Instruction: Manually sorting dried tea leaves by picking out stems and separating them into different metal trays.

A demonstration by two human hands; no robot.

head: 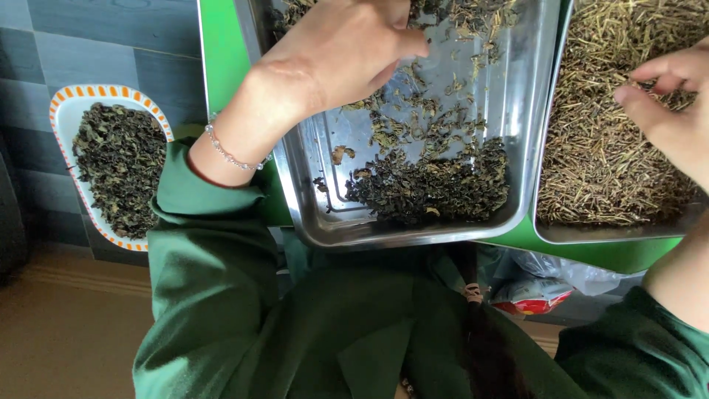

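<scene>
While hands [347, 52] hover, dried leaves [432, 185] lie just below.

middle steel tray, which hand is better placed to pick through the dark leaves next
Left. The left hand is already over the middle steel tray, fingers curled down at the dark leaves. The right hand is over the neighbouring tray of pale stems.

The steel tray [517, 111] is shiny silver-grey and holds dark olive-green dried leaves [432, 188]. The tray to its right [591, 235] carries straw-brown, yellowish stems [598, 148]. Both sit on a bright green bench [221, 52]. At far left, a white dish [66, 111] has an orange-and-white dashed rim. The sleeves [207, 281] are deep green, the bracelet [225, 154] silvery, and the wall tiles [96, 44] grey-blue.
</scene>
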